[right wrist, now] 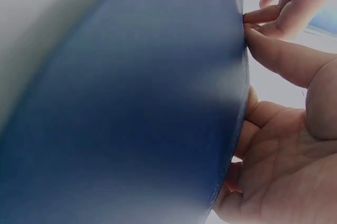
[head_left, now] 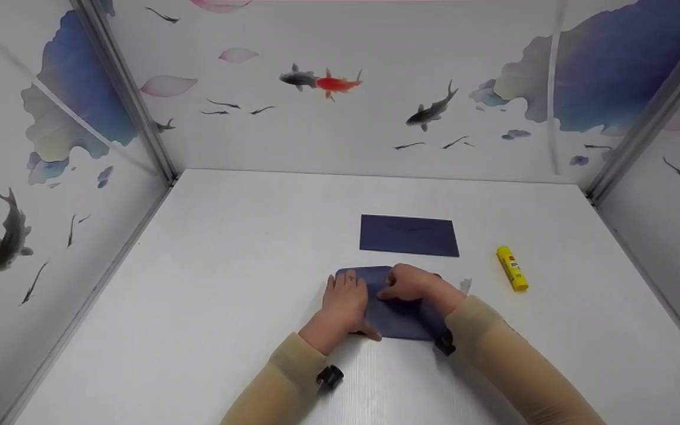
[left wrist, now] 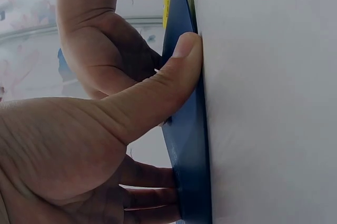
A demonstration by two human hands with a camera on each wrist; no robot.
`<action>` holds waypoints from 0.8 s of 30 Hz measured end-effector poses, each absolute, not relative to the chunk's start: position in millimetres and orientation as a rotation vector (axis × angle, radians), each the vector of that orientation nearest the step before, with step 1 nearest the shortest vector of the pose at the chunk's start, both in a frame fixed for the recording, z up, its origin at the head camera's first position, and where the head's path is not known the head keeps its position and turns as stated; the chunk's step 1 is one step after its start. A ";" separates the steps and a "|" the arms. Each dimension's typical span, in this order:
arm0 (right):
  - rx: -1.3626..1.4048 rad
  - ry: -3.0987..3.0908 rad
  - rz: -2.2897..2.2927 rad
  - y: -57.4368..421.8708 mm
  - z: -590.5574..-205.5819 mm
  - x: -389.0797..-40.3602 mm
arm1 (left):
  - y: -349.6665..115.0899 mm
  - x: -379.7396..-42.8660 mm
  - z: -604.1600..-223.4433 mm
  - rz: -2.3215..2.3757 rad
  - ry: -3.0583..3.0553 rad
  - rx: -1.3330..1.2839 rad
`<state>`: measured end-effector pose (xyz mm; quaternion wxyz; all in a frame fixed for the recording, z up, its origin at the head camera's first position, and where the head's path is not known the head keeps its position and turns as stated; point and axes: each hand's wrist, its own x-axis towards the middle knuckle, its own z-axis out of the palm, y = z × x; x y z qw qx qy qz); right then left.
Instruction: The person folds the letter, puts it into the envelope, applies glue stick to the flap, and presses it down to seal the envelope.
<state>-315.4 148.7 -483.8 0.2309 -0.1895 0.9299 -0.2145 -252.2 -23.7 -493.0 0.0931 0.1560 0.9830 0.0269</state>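
Note:
A dark blue sheet of folded paper or card lies on the white table beneath both hands. My left hand rests flat on its left side, fingers pointing away, the thumb at the near edge. In the left wrist view the left thumb overlaps the sheet's edge. The right hand presses on the upper middle of the sheet, thumb reaching left and fingers bent. The right wrist view has the blue surface curving up close to the camera, with the right hand's fingertips and thumb touching beyond it.
Behind the hands lies a flat dark blue envelope-like piece. A yellow glue stick lies to the right of it. A small pale scrap shows beside the right wrist. White walls with painted fish enclose the table on three sides.

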 end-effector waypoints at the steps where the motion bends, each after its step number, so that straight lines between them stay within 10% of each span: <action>1: -0.522 2.559 -0.574 147.9 -483.4 -314.8 | -23.7 -251.8 -492.6 0.078 2.921 0.460; 24: -0.642 2.686 -0.700 172.9 -470.2 -259.5 | -22.6 -247.7 -492.7 -0.024 2.960 0.490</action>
